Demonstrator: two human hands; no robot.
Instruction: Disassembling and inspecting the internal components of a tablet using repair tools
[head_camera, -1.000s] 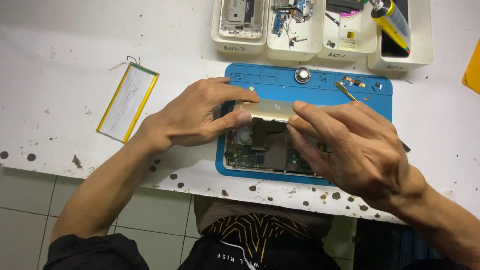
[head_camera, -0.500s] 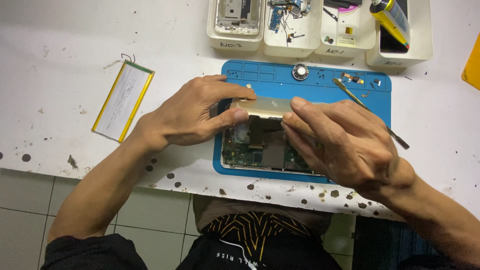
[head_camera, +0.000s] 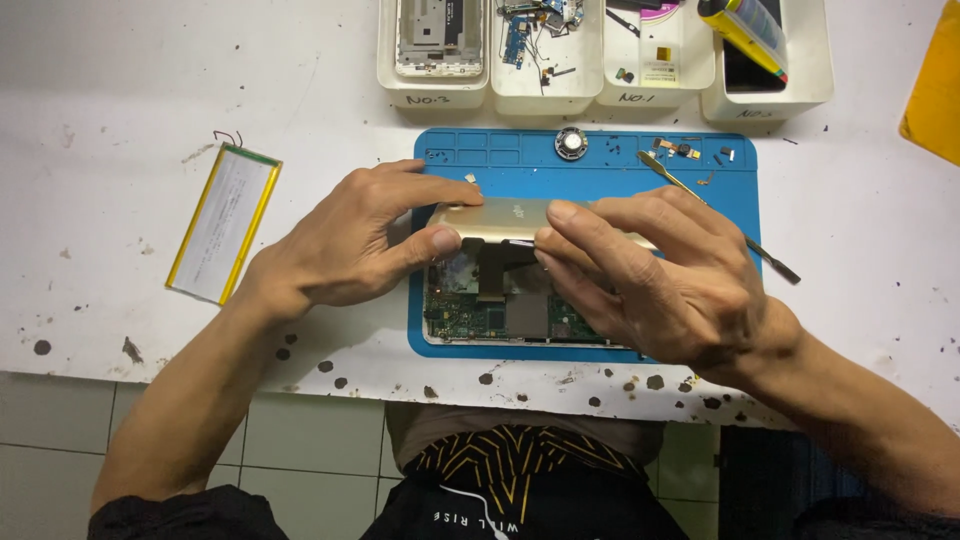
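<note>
Gold metal back cover (head_camera: 500, 218), slim and rectangular, is held tilted over the opened device on the blue silicone repair mat (head_camera: 600, 170), its far long edge raised and its near edge down by the exposed green circuit board (head_camera: 480, 318). Left hand (head_camera: 345, 245) has its grip clamped on the cover's left end, thumb beneath, index finger along the top edge. Right hand (head_camera: 660, 280) grasps the right part of the cover, fingers curled over it, thumb pressed at the near edge. Compared with the view a second ago, the cover sits a little higher and steeper, and more of the board and a dark flat ribbon (head_camera: 492, 270) under it is exposed; both hands hold the same places as before. Judgement: the cover is hinging off the body, not yet free. On the mat's far strip lie a small round silver speaker (head_camera: 571, 142), loose small parts (head_camera: 688, 150) and a thin metal pry tool (head_camera: 720, 220) running out to the right. A flat silver battery with yellow edging (head_camera: 224, 222) lies on the white speckled bench (head_camera: 100, 120) well to the left. Four white plastic trays (head_camera: 600, 60) of phone parts stand along the far edge.
</note>
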